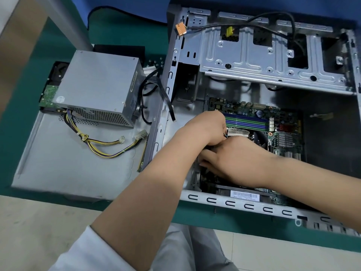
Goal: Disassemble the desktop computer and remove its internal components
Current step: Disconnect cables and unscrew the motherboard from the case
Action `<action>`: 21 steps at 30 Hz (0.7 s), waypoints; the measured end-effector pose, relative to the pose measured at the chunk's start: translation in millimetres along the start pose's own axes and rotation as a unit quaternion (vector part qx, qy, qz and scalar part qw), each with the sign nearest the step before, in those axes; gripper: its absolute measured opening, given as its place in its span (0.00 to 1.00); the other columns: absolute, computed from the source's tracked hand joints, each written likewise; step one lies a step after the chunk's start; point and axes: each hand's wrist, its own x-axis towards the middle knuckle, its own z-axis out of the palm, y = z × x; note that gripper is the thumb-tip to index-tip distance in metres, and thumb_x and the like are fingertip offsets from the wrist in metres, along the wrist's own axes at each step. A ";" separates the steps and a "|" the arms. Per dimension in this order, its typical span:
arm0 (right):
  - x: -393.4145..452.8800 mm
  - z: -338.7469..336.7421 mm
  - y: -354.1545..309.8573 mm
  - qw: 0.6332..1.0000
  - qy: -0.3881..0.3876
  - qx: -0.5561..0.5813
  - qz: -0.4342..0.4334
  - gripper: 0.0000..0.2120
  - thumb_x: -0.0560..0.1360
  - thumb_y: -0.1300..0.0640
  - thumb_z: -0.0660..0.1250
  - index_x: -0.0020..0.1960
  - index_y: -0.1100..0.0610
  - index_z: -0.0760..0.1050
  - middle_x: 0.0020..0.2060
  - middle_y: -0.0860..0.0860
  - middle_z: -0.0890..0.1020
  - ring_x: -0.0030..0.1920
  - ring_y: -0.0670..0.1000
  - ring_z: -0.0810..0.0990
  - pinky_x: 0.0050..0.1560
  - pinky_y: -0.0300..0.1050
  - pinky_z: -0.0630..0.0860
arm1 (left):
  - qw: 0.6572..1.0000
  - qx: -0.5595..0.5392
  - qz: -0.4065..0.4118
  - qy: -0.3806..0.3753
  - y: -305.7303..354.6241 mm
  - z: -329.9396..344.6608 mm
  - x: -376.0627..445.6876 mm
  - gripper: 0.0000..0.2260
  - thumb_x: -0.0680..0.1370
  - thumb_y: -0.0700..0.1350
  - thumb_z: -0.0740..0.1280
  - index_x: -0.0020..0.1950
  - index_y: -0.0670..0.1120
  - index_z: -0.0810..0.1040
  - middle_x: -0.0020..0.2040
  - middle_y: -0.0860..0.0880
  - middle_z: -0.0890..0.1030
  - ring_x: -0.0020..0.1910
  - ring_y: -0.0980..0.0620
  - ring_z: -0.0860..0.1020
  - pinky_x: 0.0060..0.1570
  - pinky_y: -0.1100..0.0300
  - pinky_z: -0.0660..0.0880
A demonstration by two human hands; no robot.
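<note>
A white sleeve point(78, 251) pushed up the left forearm sits lowest in view, and both bare arms reach over the near wall of the open computer case point(244, 206), which lies on its side on the green counter point(58, 36). The left hand point(207, 128) is curled at the near end of the blue and green memory slots point(247, 121), its fingers bent around a small bundle of wires point(226, 134) beside a white label. The right hand point(232, 155) lies just below it, touching it, fingers bent down into the case over the motherboard point(283, 137); whether it grips anything cannot be told. The black cooler point(259, 137) shows partly behind the hands. An orange connector point(180, 29) hangs over the case's far corner. Left of the case, the grey power supply point(97, 85) rests on the removed side panel point(58, 163), its yellow and black cables point(105, 145) trailing across the metal.
</note>
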 end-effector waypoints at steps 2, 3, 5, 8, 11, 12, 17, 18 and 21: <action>-1.3 -0.8 -0.7 0.998 0.008 0.058 -0.019 0.11 0.80 0.54 0.57 0.52 0.60 0.74 0.33 0.52 0.79 0.35 0.56 0.76 0.38 0.49 0.74 | 1.000 0.000 -0.001 -0.002 -0.2 -0.7 -0.1 0.06 0.76 0.35 0.63 0.44 0.45 0.76 0.44 0.46 0.73 0.41 0.49 0.66 0.41 0.57 0.68; -1.8 -0.8 -0.1 0.996 0.005 0.081 -0.022 0.09 0.79 0.55 0.60 0.52 0.60 0.74 0.34 0.52 0.79 0.37 0.56 0.76 0.42 0.48 0.73 | 1.000 0.000 -0.001 -0.002 0.2 -1.1 -0.4 0.07 0.76 0.35 0.63 0.44 0.46 0.74 0.44 0.47 0.72 0.41 0.49 0.65 0.41 0.58 0.67; -2.8 0.7 1.1 0.994 -0.014 0.105 -0.014 0.07 0.77 0.57 0.62 0.54 0.57 0.72 0.38 0.51 0.79 0.42 0.54 0.76 0.47 0.46 0.72 | 1.000 0.000 -0.001 -0.002 0.7 -1.4 -0.8 0.08 0.76 0.35 0.63 0.45 0.48 0.75 0.44 0.47 0.72 0.41 0.49 0.66 0.42 0.58 0.69; -4.2 3.5 2.9 0.992 -0.034 0.124 -0.008 0.09 0.76 0.58 0.63 0.56 0.54 0.70 0.45 0.49 0.79 0.49 0.51 0.75 0.52 0.41 0.66 | 1.000 0.000 -0.002 -0.001 0.5 -0.8 -0.5 0.04 0.77 0.38 0.65 0.46 0.45 0.79 0.46 0.45 0.77 0.42 0.48 0.70 0.44 0.56 0.72; -2.0 -0.6 3.0 0.990 -0.060 0.127 -0.019 0.16 0.70 0.64 0.63 0.56 0.54 0.69 0.47 0.48 0.78 0.51 0.50 0.74 0.53 0.40 0.64 | 1.000 -0.003 -0.005 0.004 -0.4 0.3 -0.2 0.06 0.77 0.39 0.66 0.50 0.40 0.81 0.52 0.42 0.82 0.42 0.48 0.72 0.48 0.53 0.75; -1.3 -2.0 3.1 0.988 -0.069 0.133 -0.024 0.16 0.69 0.64 0.63 0.56 0.54 0.69 0.47 0.48 0.78 0.51 0.51 0.74 0.54 0.41 0.64 | 1.000 -0.002 -0.004 0.005 -0.4 0.4 0.0 0.06 0.77 0.39 0.66 0.50 0.39 0.81 0.52 0.42 0.82 0.43 0.48 0.72 0.48 0.54 0.75; 0.3 -1.0 1.7 0.997 -0.048 0.065 -0.005 0.19 0.81 0.44 0.46 0.53 0.55 0.69 0.41 0.51 0.79 0.46 0.55 0.75 0.53 0.42 0.61 | 1.000 0.016 0.004 -0.001 1.0 -1.4 -1.0 0.04 0.77 0.38 0.65 0.42 0.42 0.77 0.41 0.44 0.75 0.39 0.47 0.68 0.37 0.59 0.67; -0.1 1.2 0.5 0.998 -0.038 0.045 -0.006 0.20 0.81 0.44 0.45 0.54 0.56 0.70 0.40 0.52 0.79 0.45 0.55 0.75 0.52 0.42 0.61 | 1.000 0.017 0.006 -0.001 0.9 -1.4 -1.0 0.04 0.77 0.38 0.65 0.42 0.42 0.77 0.40 0.44 0.75 0.39 0.47 0.67 0.37 0.59 0.67; -1.5 2.6 -1.5 0.994 -0.038 0.101 0.003 0.11 0.81 0.54 0.54 0.53 0.58 0.72 0.41 0.53 0.78 0.44 0.55 0.73 0.49 0.41 0.60 | 1.000 0.027 0.008 -0.005 0.8 -0.7 -0.8 0.04 0.77 0.38 0.65 0.42 0.43 0.76 0.38 0.44 0.72 0.38 0.47 0.65 0.35 0.60 0.65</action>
